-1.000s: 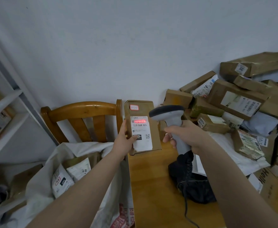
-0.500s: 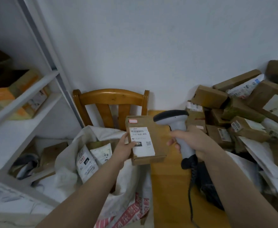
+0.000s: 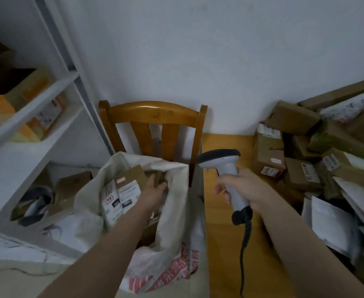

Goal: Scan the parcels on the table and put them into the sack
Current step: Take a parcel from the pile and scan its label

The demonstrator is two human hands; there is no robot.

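now carried from scan height down into sack (image 3: 173, 211), near left: parcel (image 3: 131, 179), left hand (image 3: 154, 190) fingers curled on its edge; right hand (image 3: 244, 188) wrapped round scanner (image 3: 224, 162). release likely next.

Only one thing reads clearly: the number "090", in white on a small black patch. It is on the white label (image 3: 112, 203) of a soft parcel inside the sack (image 3: 172, 211). Just above the number, the same label has a red square mark, too blurry to read. The brown box (image 3: 137, 174) next to it has a pink sticker (image 3: 120, 180) and a paper label (image 3: 129, 193) with lines of tiny print, all too blurry. The sack has big red Chinese writing (image 3: 176, 269) low on its front, creased and hard to read. The parcels (image 3: 301, 175) on the table (image 3: 226, 147) have white labels with bar codes, too small to read.
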